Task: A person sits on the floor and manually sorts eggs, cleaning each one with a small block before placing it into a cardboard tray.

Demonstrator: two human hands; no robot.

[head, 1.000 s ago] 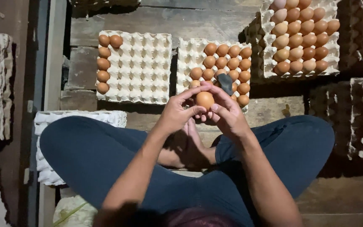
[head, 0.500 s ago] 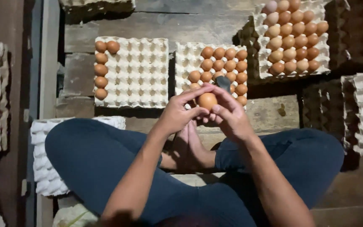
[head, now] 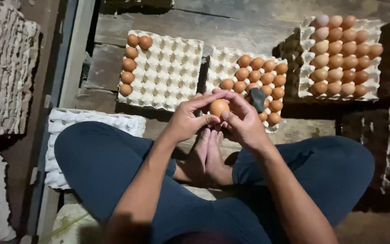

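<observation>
Both hands grip 1 brown egg (head: 219, 107) above the crossed legs. Left hand (head: 187, 119) and right hand (head: 244, 122) pinch it between fingertips; the right also holds a small dark object (head: 257, 99). Behind it lies a half-filled egg tray (head: 224, 68).

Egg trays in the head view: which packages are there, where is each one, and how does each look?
Left tray: pale moulded pulp, far left on the floor, six brown eggs along its left edge.
Middle tray: same kind, behind the hands, right part filled.
Right tray: top right, full.
Empty trays: grey stack, far left.
No labels, signs or screens.
</observation>
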